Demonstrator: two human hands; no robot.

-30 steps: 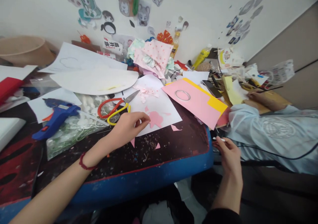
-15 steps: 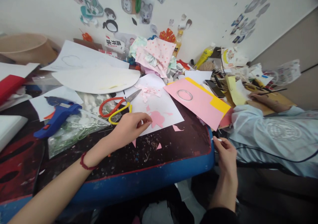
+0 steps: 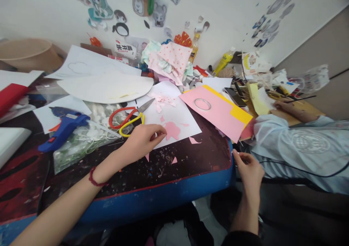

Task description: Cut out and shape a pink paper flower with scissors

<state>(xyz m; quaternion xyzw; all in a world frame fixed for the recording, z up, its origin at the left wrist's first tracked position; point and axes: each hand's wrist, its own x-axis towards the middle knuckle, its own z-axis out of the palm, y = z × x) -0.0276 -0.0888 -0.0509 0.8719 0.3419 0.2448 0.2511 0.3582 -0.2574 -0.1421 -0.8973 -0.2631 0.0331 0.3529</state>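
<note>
- Head view: the left hand [image 3: 144, 137] is held above the table [image 3: 201, 158], its fingers bent and the tips of thumb and forefinger brought close together; whether anything is pinched there cannot be told.
- Just beside those fingertips, the pink cutout [image 3: 172, 130] is seen lying on white paper [image 3: 191, 124].
- The right hand [image 3: 249, 169] is held at the table's right corner, fingers curled and thumb and forefinger nearly joined; a whitish speck is seen at the tips, but whether it is gripped cannot be told.
- The scissors [image 3: 140, 111] are laid beyond the left hand, blades pointed away, partly over the paper.
- Pink scraps [image 3: 175, 160] are scattered on the table nearer its front edge.
- The glue gun [image 3: 65, 124] is set down at the left, beside and partly over a clear bag [image 3: 79, 149].
- Pink card [image 3: 218, 116] is laid over a yellow sheet [image 3: 241, 116], with a ring [image 3: 203, 109] on it.
- At the far right, a co-worker's sleeve [image 3: 289, 138] is seen.
</note>
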